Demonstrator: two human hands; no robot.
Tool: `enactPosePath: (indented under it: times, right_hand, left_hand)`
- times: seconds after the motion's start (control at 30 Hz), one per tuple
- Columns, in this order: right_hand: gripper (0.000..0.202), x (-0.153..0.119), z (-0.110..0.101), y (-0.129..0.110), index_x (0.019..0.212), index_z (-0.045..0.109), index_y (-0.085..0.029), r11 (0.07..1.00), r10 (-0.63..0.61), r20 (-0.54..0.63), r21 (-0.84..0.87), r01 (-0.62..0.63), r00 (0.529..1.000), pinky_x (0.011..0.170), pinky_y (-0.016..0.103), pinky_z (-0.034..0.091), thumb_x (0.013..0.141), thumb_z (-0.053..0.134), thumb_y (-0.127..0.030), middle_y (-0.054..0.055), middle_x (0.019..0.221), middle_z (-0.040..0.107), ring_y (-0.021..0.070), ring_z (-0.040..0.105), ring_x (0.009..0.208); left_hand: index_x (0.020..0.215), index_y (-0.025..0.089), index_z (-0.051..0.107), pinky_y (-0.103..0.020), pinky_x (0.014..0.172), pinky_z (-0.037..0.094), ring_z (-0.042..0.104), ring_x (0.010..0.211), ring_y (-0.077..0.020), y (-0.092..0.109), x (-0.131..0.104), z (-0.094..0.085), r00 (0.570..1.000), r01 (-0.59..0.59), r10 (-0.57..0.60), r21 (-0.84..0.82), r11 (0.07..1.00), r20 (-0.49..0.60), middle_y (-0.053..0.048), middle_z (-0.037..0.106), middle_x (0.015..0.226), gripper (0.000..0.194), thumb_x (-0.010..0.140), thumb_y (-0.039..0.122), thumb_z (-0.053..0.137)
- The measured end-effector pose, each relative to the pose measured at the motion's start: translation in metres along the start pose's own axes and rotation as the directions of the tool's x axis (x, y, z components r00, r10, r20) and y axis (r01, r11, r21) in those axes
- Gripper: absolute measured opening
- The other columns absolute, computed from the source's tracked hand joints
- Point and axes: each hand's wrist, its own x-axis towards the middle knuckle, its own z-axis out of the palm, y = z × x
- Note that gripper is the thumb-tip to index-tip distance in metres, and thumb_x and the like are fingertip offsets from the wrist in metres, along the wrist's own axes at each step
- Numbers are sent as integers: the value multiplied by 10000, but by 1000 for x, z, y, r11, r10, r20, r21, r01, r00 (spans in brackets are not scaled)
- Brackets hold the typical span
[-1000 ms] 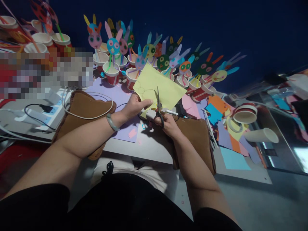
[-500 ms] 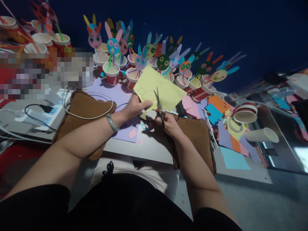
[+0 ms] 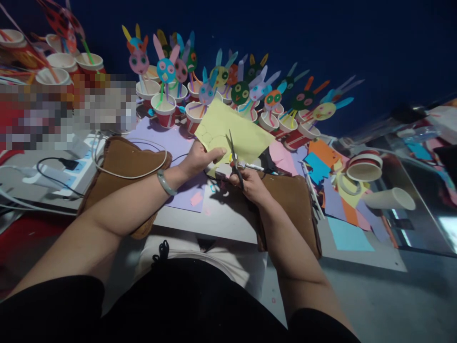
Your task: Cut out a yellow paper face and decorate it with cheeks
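Yellow paper (image 3: pixel 250 136) mid-frame, pencilled circles at its left; left hand (image 3: pixel 200 159) pinches its lower-left edge, thumb on top, likely steadying it; right hand (image 3: pixel 255 186) curled round scissors (image 3: pixel 234 162), blades slightly parted; brown pads (image 3: pixel 124 159) under both forearms, perhaps as cushioning; rabbit-faced cups (image 3: pixel 164 114) stand upper centre, seemingly set back for elbow room

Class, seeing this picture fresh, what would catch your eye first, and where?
Colourful long-eared paper faces rise from red cups along the back. Then, near the centre, the yellow sheet: the left hand grips its left side, and the right hand holds dark scissors at it.
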Motion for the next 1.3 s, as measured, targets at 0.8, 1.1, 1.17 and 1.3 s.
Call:
enactPosePath:
  times: [0.8,1.1,1.17,1.3]
  right_hand:
    - [608,-3,8,-7,807,558,-187,994,-68,-17,91,69,998,604,279,465,641,739,-743,6,694,589,146,535,661]
    - [546,-3,4,7,744,650,-203,997,-41,10,60,41,999,638,303,502,701,695,-746,39,653,627,201,607,719]
    - [538,-3,4,7,733,658,-209,998,-30,2,49,30,1000,642,304,509,697,700,-744,43,649,631,209,617,732]
    - [527,-4,2,7,705,651,-204,999,-21,1,29,21,1000,652,291,506,698,708,-728,36,643,620,206,619,741]
  left_hand:
    - [1051,163,679,-407,992,538,696,1074,-258,-23,2,0,996,-80,78,66,995,38,-129,748,1129,554,693,578,760]
    - [1175,178,656,-406,996,544,700,1089,-255,-28,4,-3,989,-132,128,51,990,72,-115,759,1085,594,739,573,741]
    - [1175,180,655,-409,1004,539,695,1102,-255,-29,5,-4,988,-138,134,56,989,70,-112,761,1068,579,747,561,737]
    - [1142,181,659,-408,988,548,698,1082,-254,-30,5,-4,989,-140,136,69,988,54,-109,758,1064,564,734,561,748]
